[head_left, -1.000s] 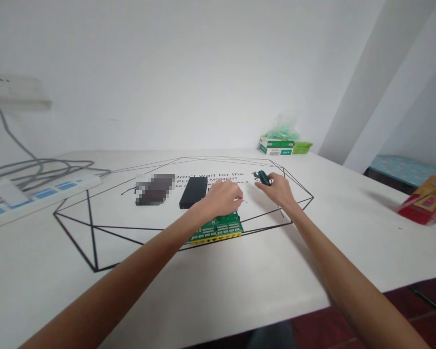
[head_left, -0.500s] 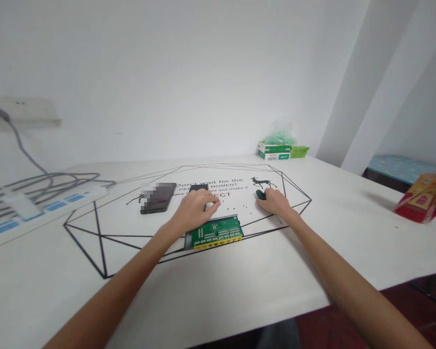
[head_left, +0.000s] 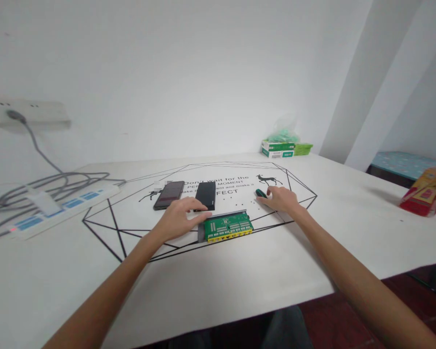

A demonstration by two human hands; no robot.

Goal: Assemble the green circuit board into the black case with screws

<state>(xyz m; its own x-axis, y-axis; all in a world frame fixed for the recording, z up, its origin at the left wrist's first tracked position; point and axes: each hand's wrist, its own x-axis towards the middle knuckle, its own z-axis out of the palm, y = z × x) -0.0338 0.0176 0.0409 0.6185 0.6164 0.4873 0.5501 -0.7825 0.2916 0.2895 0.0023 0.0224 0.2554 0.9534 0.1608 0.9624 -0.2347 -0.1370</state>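
Circuit board [head_left: 228,226] now lies uncovered; my left hand [head_left: 178,219] slid off it, flat beside, while my right hand [head_left: 281,199] loosely covers the screwdriver [head_left: 260,193].

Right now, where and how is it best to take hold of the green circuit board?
Probably by its two short ends, from above. The green circuit board lies flat on the table, components up and yellow connectors along the near edge. The left hand rests at its left end; the right end is free.

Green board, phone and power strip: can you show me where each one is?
Green board [head_left: 228,226], head view, middle of its top face.
Phone [head_left: 169,194], head view, middle of its dark screen.
Power strip [head_left: 67,208], head view, its white top by the blue sockets.
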